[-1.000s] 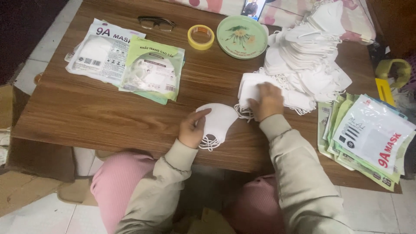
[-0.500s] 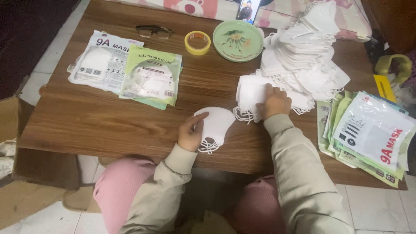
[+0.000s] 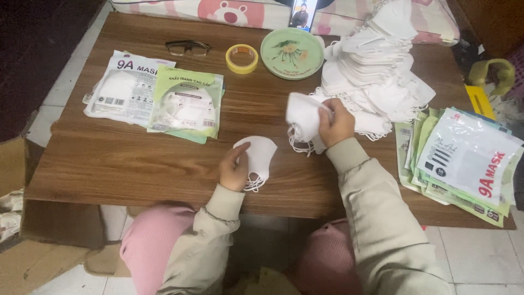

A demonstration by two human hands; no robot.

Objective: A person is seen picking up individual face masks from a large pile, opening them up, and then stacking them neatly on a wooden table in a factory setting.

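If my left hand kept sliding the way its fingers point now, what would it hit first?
The left hand points up and right, already touching the small white mask. Beyond it lies bare table, then probably the white masks in the right hand.

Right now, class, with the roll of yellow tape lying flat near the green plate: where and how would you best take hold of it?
Probably from straight above, pinching the ring across its outer wall. The roll of yellow tape lies flat on the wooden table with its open hole facing up, so a finger could also hook inside. Bare wood shows on its near side, so coming from there seems easiest; the green plate sits close on its right.
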